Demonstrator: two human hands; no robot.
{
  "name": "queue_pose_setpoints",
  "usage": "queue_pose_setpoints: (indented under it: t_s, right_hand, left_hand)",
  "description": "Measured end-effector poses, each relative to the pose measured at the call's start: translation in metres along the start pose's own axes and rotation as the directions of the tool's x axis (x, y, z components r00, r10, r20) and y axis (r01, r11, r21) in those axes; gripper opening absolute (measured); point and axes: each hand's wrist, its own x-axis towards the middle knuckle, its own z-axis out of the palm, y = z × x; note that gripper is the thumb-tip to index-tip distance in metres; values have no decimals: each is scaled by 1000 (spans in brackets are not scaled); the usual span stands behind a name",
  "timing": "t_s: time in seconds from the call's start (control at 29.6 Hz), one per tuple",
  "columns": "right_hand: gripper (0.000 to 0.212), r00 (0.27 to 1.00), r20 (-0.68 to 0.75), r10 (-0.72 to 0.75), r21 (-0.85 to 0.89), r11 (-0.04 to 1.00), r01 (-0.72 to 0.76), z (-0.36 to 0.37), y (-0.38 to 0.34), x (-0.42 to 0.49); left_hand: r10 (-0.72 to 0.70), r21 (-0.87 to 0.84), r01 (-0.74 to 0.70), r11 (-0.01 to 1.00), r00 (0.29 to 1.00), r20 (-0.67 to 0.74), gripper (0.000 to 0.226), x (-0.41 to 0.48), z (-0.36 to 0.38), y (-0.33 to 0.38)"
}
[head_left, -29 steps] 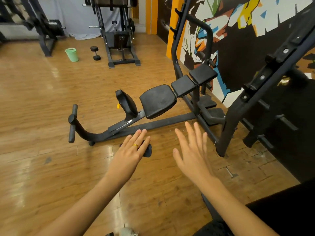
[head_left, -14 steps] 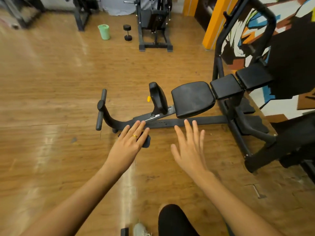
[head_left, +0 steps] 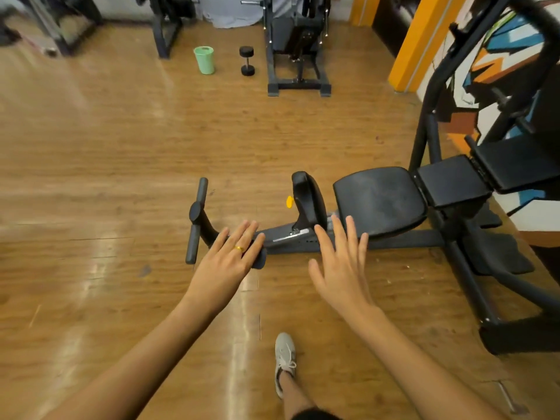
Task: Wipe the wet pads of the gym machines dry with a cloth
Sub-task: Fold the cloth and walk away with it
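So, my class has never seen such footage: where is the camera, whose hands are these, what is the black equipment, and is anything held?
The picture comes from a camera worn on a person's head, looking forward and down. The left hand and right hand are that person's own; both are spread open and hold nothing, and no cloth shows. Beyond them stands a black gym machine with a seat pad and an upright pad. Farther off on the wooden floor stand a green bucket and a dumbbell.
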Motion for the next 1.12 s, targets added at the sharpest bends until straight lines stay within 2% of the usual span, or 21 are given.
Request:
queue_pose_setpoints:
  t_s: [0.07, 0.2, 0.27, 0.41, 0.51, 0.61, 0.68, 0.74, 0.81, 0.95, 1.12]
  right_hand:
    - [64, 1000, 2, -9, 10, 1000, 9, 14, -2, 45]
    - [67, 999, -38, 2, 40, 999, -1, 34, -18, 119]
    - [69, 999, -36, -17, 36, 999, 18, 45, -27, 155]
    - [70, 999, -37, -25, 22, 999, 26, 66, -57, 217]
    - [72, 996, -64, -59, -4, 998, 59, 86, -77, 245]
    - [75, 994, -77, -78, -20, 997, 76, 113, -126, 290]
    - [77, 993, -105, -62, -17, 998, 60, 132, -162, 317]
    - [76, 990, -143, -16, -13, 1000, 14, 152, -197, 344]
    - [73, 981, -196, 12, -1, 1000, -12, 173, -229, 370]
    - [70, 943, -331, -18, 43, 998, 34, 199, -273, 415]
    - [62, 881, -474, 1, 83, 996, 43, 224, -323, 484]
  left_hand:
    - [-25, 10, 25, 1000, 1000, -3, 77, 27, 12, -30]
    - [23, 42, -22, 999, 1000, -16, 70, 77, 38, -86]
    - [-9, 20, 10, 1000, 1000, -19, 70, 100, 47, -111]
    - [-74, -19, 75, 997, 997, 18, 97, 129, 55, -167]
    - [-83, -25, 83, 996, 996, -30, 86, 134, 64, -204]
    - [-81, -3, 81, 997, 992, -96, 65, 138, 75, -279]
    - [-83, -2, 83, 997, 993, -90, 69, 139, 79, -333]
    - [-64, -3, 64, 998, 994, -88, 70, 141, 86, -386]
    - [-33, 17, 35, 999, 996, -85, 59, 141, 95, -435]
    - [-16, -12, 15, 1000, 997, -77, 62, 148, 110, -500]
    - [55, -34, -65, 997, 971, -232, 57, 186, 132, -579]
